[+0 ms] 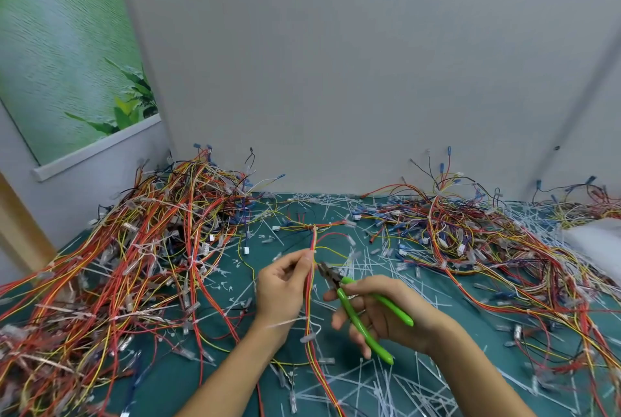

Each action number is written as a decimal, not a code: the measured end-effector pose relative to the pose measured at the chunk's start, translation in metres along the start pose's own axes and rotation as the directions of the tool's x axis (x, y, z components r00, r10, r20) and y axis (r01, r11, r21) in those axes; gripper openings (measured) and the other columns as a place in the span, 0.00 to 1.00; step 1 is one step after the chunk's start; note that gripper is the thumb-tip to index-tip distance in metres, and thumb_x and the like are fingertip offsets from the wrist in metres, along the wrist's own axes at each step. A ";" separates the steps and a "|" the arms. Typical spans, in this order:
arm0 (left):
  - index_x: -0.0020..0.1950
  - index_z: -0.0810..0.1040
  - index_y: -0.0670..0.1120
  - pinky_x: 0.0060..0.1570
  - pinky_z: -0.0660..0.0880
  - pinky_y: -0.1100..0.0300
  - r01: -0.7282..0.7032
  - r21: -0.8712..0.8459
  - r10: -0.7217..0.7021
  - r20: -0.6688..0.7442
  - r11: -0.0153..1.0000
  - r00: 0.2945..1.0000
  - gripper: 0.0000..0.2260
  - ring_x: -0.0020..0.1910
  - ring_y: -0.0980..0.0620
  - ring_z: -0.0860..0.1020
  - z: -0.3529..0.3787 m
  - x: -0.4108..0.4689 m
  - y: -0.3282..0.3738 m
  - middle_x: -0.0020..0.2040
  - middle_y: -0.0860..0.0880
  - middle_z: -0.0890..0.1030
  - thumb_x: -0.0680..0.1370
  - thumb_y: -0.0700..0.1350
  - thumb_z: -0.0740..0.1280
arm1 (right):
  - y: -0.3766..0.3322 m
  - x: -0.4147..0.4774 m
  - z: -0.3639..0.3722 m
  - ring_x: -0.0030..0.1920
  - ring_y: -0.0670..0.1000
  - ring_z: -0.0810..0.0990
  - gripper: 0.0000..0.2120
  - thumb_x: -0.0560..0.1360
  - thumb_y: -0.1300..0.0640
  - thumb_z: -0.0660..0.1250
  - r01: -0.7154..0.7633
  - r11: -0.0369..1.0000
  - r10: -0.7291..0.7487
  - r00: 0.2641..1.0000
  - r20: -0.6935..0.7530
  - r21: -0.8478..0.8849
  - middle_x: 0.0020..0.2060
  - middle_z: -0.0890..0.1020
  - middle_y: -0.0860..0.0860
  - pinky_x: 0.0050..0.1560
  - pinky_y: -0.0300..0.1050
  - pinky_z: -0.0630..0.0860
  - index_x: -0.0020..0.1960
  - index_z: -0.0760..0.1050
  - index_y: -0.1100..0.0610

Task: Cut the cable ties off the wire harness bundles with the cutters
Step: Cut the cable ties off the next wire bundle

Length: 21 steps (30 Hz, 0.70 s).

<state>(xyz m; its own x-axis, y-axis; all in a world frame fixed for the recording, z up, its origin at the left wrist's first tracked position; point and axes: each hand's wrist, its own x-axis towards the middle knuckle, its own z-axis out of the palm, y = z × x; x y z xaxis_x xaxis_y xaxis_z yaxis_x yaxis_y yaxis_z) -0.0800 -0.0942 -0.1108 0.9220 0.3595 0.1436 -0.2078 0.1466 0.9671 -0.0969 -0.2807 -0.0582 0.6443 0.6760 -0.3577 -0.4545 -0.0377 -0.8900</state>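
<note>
The left hand (282,289) pinches a thin wire bundle (314,238) of red, yellow and orange strands, which runs from near to far over the middle of the green tabletop (188,379). A pale cable tie (311,336) rings it near the wrist. The right hand (386,312) grips the green-handled cutters (347,305), handles spread, with the dark head just right of the bundle.

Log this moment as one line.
left hand: holds harness | right hand: grips cutters, jaws beside the wires | mat: cut ties scattered
</note>
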 end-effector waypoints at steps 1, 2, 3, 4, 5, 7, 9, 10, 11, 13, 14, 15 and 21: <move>0.48 0.85 0.41 0.27 0.73 0.64 0.034 -0.038 -0.035 -0.016 0.999 0.999 0.04 0.25 0.56 0.73 -0.002 0.002 0.000 0.29 0.52 0.79 0.79 0.40 0.71 | 0.001 -0.001 -0.002 0.34 0.55 0.79 0.31 0.75 0.51 0.66 0.009 1.000 -0.008 0.999 0.034 -0.022 0.47 0.82 0.61 0.33 0.48 0.80 0.72 0.69 0.69; 0.48 0.85 0.41 0.25 0.72 0.63 0.066 -0.079 -0.068 -0.028 0.995 0.997 0.05 0.24 0.55 0.72 -0.004 0.005 0.001 0.28 0.50 0.78 0.79 0.40 0.71 | 0.001 -0.002 -0.003 0.36 0.55 0.79 0.31 0.75 0.50 0.66 0.032 0.999 -0.030 0.998 0.059 -0.036 0.48 0.82 0.61 0.35 0.48 0.80 0.72 0.69 0.69; 0.48 0.85 0.41 0.24 0.71 0.62 0.094 -0.114 -0.099 -0.038 0.989 0.994 0.05 0.24 0.54 0.71 -0.005 0.006 0.002 0.27 0.49 0.77 0.79 0.41 0.70 | 0.002 -0.001 -0.003 0.37 0.55 0.78 0.31 0.75 0.50 0.66 0.066 0.997 -0.063 0.995 0.075 -0.038 0.47 0.81 0.60 0.35 0.48 0.80 0.72 0.69 0.68; 0.48 0.85 0.40 0.24 0.71 0.62 0.121 -0.139 -0.129 -0.048 0.983 0.990 0.05 0.23 0.54 0.71 -0.006 0.008 0.002 0.27 0.48 0.77 0.79 0.42 0.71 | 0.003 0.000 -0.001 0.37 0.55 0.78 0.31 0.74 0.50 0.67 0.103 0.994 -0.101 0.992 0.079 -0.025 0.47 0.81 0.59 0.36 0.48 0.80 0.71 0.70 0.67; 0.47 0.84 0.41 0.23 0.70 0.62 0.147 -0.158 -0.158 -0.062 0.976 0.985 0.06 0.23 0.54 0.70 -0.007 0.009 0.002 0.27 0.48 0.77 0.79 0.42 0.71 | 0.003 0.002 0.001 0.37 0.55 0.78 0.31 0.73 0.50 0.68 0.136 0.991 -0.136 0.988 0.072 -0.001 0.47 0.81 0.58 0.36 0.48 0.79 0.71 0.70 0.66; 0.44 0.84 0.42 0.21 0.69 0.62 0.191 -0.191 -0.211 -0.090 0.963 0.973 0.06 0.22 0.54 0.70 -0.007 0.011 0.001 0.27 0.49 0.76 0.79 0.43 0.71 | 0.006 0.006 0.005 0.36 0.55 0.77 0.31 0.72 0.52 0.68 0.178 0.982 -0.180 0.983 0.031 0.055 0.49 0.81 0.58 0.36 0.49 0.77 0.70 0.70 0.66; 0.43 0.83 0.43 0.19 0.65 0.64 0.218 -0.191 -0.241 -0.110 0.957 0.964 0.07 0.21 0.55 0.68 -0.008 0.011 0.001 0.25 0.49 0.74 0.79 0.44 0.71 | 0.008 0.008 0.008 0.34 0.55 0.75 0.30 0.73 0.54 0.66 0.176 0.981 -0.178 0.984 0.021 0.084 0.53 0.81 0.58 0.36 0.49 0.76 0.71 0.68 0.69; 0.44 0.82 0.43 0.19 0.63 0.65 0.221 -0.188 -0.245 -0.117 0.957 0.963 0.07 0.20 0.55 0.67 -0.007 0.011 0.000 0.25 0.50 0.74 0.79 0.44 0.71 | 0.009 0.008 0.009 0.34 0.55 0.75 0.30 0.74 0.55 0.64 0.157 0.985 -0.161 0.986 0.041 0.075 0.53 0.80 0.59 0.37 0.49 0.76 0.71 0.68 0.69; 0.47 0.82 0.43 0.19 0.62 0.66 0.220 -0.189 -0.245 -0.121 0.957 0.962 0.05 0.20 0.56 0.67 -0.007 0.011 0.001 0.27 0.50 0.75 0.80 0.44 0.70 | 0.010 0.007 0.010 0.34 0.55 0.74 0.29 0.74 0.55 0.63 0.132 0.990 -0.136 0.988 0.071 0.056 0.53 0.78 0.60 0.37 0.49 0.77 0.70 0.68 0.69; 0.52 0.80 0.44 0.19 0.63 0.66 0.219 -0.212 -0.248 -0.122 0.952 0.961 0.02 0.20 0.55 0.67 -0.006 0.011 0.001 0.30 0.51 0.79 0.80 0.42 0.70 | 0.011 0.008 0.014 0.34 0.55 0.75 0.25 0.75 0.54 0.62 0.087 0.996 -0.087 0.987 0.135 0.010 0.56 0.74 0.62 0.37 0.48 0.77 0.69 0.71 0.66; 0.53 0.78 0.45 0.20 0.64 0.64 0.228 -0.216 -0.258 -0.124 0.949 0.958 0.03 0.21 0.54 0.68 -0.006 0.011 0.002 0.31 0.51 0.80 0.80 0.42 0.70 | 0.012 0.009 0.016 0.34 0.55 0.75 0.24 0.76 0.54 0.62 0.072 0.997 -0.070 0.985 0.155 -0.007 0.57 0.72 0.63 0.36 0.48 0.78 0.68 0.72 0.64; 0.54 0.77 0.46 0.22 0.66 0.62 0.244 -0.207 -0.273 -0.127 0.947 0.954 0.04 0.23 0.53 0.70 -0.005 0.010 0.002 0.31 0.51 0.80 0.80 0.42 0.70 | 0.013 0.011 0.019 0.34 0.55 0.76 0.22 0.76 0.54 0.62 0.062 0.998 -0.058 0.985 0.165 -0.017 0.57 0.71 0.65 0.36 0.48 0.78 0.67 0.73 0.63; 0.51 0.76 0.41 0.22 0.68 0.64 0.432 -0.277 -0.421 0.099 0.859 0.902 0.08 0.23 0.51 0.73 0.000 0.001 0.013 0.32 0.45 0.79 0.83 0.46 0.65 | 0.017 0.016 0.026 0.33 0.55 0.75 0.26 0.72 0.55 0.69 0.164 0.982 -0.171 0.983 0.070 0.093 0.43 0.74 0.63 0.34 0.44 0.75 0.66 0.73 0.66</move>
<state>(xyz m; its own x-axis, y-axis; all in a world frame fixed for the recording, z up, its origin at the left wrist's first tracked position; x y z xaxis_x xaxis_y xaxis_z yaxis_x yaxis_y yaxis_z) -0.0818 -0.0918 -0.0982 0.9512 0.1709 -0.2571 0.1292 0.5359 0.8343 -0.1101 -0.2511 -0.0718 0.6677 0.7225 -0.1794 -0.3975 0.1423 -0.9065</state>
